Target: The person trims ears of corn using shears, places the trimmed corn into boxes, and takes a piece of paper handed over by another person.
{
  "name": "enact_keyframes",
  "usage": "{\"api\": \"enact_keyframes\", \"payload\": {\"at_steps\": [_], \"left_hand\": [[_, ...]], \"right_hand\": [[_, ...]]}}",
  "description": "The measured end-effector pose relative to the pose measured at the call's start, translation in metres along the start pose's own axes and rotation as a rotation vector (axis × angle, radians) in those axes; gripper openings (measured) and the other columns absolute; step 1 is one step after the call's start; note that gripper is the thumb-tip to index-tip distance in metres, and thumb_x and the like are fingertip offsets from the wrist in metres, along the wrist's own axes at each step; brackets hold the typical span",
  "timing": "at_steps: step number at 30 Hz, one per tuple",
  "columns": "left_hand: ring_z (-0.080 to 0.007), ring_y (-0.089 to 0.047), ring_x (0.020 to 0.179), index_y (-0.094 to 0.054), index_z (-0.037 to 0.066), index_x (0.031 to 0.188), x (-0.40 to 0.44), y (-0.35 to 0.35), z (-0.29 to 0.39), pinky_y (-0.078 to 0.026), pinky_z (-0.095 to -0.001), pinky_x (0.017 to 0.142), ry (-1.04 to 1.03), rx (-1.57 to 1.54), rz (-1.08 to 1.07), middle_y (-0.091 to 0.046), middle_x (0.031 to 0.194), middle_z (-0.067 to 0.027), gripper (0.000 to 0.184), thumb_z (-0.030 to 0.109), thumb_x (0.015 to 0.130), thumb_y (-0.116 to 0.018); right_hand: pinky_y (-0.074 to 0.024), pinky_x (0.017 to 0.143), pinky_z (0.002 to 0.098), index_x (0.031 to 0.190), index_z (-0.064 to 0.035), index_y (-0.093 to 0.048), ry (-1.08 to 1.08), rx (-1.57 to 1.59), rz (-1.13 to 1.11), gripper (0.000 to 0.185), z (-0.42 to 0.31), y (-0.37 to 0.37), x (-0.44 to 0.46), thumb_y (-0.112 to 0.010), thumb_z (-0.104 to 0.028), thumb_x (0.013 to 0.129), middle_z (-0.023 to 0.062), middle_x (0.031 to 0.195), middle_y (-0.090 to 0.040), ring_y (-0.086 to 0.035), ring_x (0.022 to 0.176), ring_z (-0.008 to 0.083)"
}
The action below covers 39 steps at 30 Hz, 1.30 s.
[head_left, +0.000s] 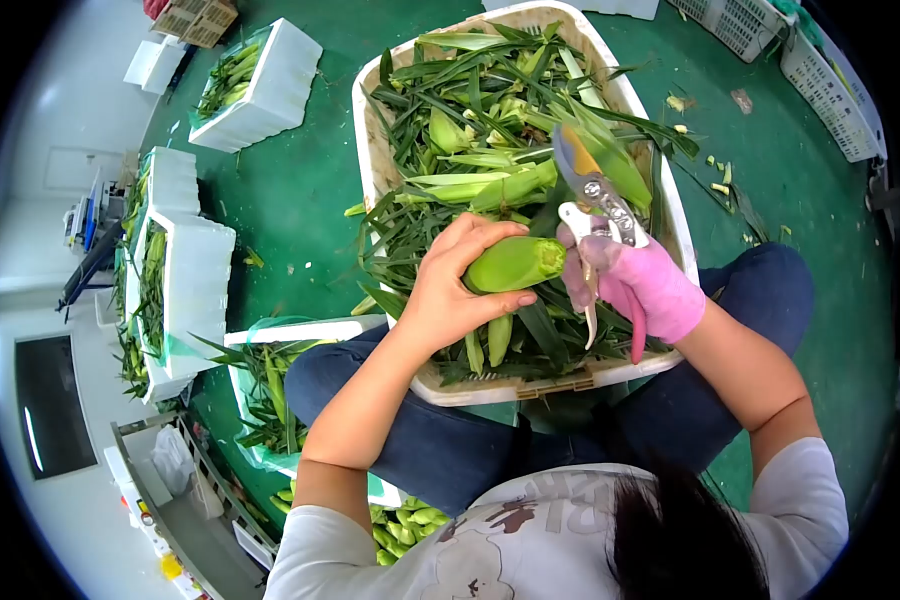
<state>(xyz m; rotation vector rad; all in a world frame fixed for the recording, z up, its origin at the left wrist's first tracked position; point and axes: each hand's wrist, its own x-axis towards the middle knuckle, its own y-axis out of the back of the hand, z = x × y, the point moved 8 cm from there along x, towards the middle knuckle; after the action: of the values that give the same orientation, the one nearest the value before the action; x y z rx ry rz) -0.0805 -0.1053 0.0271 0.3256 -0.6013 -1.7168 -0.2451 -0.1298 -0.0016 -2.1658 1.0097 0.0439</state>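
Observation:
My bare left hand (457, 282) is wrapped round a green ear of corn (513, 266), its cut stem end facing right. In a pink glove, my right hand (642, 285) grips a pair of pruning shears (610, 210), blades pointing up and away from me. The shears are just right of the corn's cut end, apart from it. Under both hands, a large white basket (372, 150) is heaped with corn husks and long green leaves (480, 110). Part of the right-hand fingers is hidden behind the shears' handles.
White foam boxes of corn stand on the left, one box (275, 90) farther back. Trimmed ears (405, 530) lie by my left leg. White crates (835, 95) stand at the upper right. Husk scraps (720, 187) litter the green floor (800, 160).

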Motion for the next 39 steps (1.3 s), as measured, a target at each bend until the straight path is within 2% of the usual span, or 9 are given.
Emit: {"api": "enact_keyframes", "payload": {"at_steps": [7,12,13,15,17,23,29,37,39], "left_hand": [[-0.0301,-0.056,0.102,-0.066,0.014,0.121,0.005,-0.007,0.002,-0.043,-0.0384,0.091,-0.070,0.091,-0.014,-0.059,0.107,-0.0083,0.065,0.024,0.061,-0.088],[-0.0202,-0.051,0.121,-0.044,0.003,0.142,-0.002,-0.032,-0.018,-0.036,-0.0364,0.109,0.082,-0.633,-0.058,-0.054,0.130,-0.0070,0.091,0.029,0.067,-0.089],[-0.0235,-0.053,0.116,-0.049,0.002,0.134,0.002,-0.026,-0.015,-0.040,-0.0364,0.104,0.043,-0.776,0.089,-0.053,0.123,-0.0104,0.084,0.024,0.064,-0.090],[-0.0198,-0.053,0.098,-0.053,0.001,0.114,-0.009,0.015,-0.001,-0.045,-0.0343,0.089,-0.081,0.155,0.412,-0.054,0.106,-0.0084,0.069,0.043,0.069,-0.086],[-0.0194,-0.052,0.067,-0.051,0.002,0.077,-0.021,0.024,0.041,-0.044,-0.0315,0.061,-0.099,0.271,0.503,-0.050,0.072,-0.0056,0.036,0.026,0.078,-0.078],[-0.0161,-0.050,0.055,-0.048,0.002,0.075,-0.028,-0.016,0.033,-0.043,-0.0289,0.055,0.272,0.190,0.460,-0.052,0.063,-0.0072,0.032,0.021,0.098,-0.059],[-0.0179,-0.056,0.056,-0.051,0.009,0.083,-0.039,-0.034,0.008,-0.056,-0.0362,0.068,0.213,-1.332,0.429,-0.054,0.067,-0.0028,0.032,0.033,0.104,-0.046],[-0.0214,-0.062,0.060,-0.057,0.006,0.096,-0.059,-0.043,0.006,-0.058,-0.0416,0.067,0.266,-1.560,0.443,-0.057,0.069,-0.0049,0.029,0.032,0.104,-0.046],[-0.0315,-0.071,0.073,-0.063,-0.001,0.107,-0.080,-0.066,-0.009,-0.059,-0.0415,0.066,0.448,-1.361,0.034,-0.070,0.084,-0.0185,0.072,0.063,0.099,-0.031]], "right_hand": [[-0.0484,0.065,0.0276,0.112,-0.0022,-0.057,0.068,-0.258,0.008,0.027,-0.008,-0.006,0.000,-0.061,-0.013,0.088,0.0041,0.087,-0.059,-0.058,0.071,0.0131],[-0.0502,0.063,0.0295,0.120,-0.0042,-0.054,0.108,0.219,0.037,0.034,-0.002,-0.014,-0.001,-0.059,-0.010,0.087,0.0064,0.085,-0.057,-0.057,0.067,0.0166],[-0.0504,0.063,0.0297,0.120,-0.0044,-0.054,0.138,0.206,0.046,0.034,-0.003,-0.011,0.002,-0.059,-0.011,0.087,0.0065,0.085,-0.058,-0.058,0.068,0.0168],[-0.0508,0.065,0.0302,0.120,-0.0047,-0.054,0.192,0.183,0.071,0.034,-0.006,-0.006,0.003,-0.060,-0.013,0.087,0.0067,0.086,-0.058,-0.058,0.069,0.0170],[-0.0505,0.069,0.0317,0.118,-0.0054,-0.055,0.174,-0.103,0.190,0.033,-0.013,-0.007,-0.002,-0.062,-0.010,0.086,0.0057,0.086,-0.058,-0.057,0.074,0.0153],[-0.0470,0.068,0.0265,0.114,-0.0051,-0.056,0.354,-0.433,0.127,0.030,-0.006,-0.021,-0.006,-0.061,-0.003,0.085,0.0021,0.087,-0.057,-0.054,0.076,0.0089],[-0.0402,0.067,0.0293,0.122,-0.0112,-0.051,0.044,0.441,-0.291,0.034,-0.007,-0.019,-0.002,-0.061,-0.013,0.089,-0.0040,0.072,-0.048,-0.046,0.065,0.0108],[-0.0382,0.068,0.0314,0.121,-0.0097,-0.051,0.036,0.444,-0.259,0.034,0.000,-0.025,-0.005,-0.061,-0.019,0.090,-0.0054,0.069,-0.042,-0.042,0.063,0.0108],[-0.0483,0.085,0.0363,0.140,-0.0063,-0.043,0.017,0.295,0.132,0.054,0.004,-0.019,-0.016,-0.060,-0.018,0.090,0.0100,0.105,-0.066,-0.063,0.090,0.0234]]}}
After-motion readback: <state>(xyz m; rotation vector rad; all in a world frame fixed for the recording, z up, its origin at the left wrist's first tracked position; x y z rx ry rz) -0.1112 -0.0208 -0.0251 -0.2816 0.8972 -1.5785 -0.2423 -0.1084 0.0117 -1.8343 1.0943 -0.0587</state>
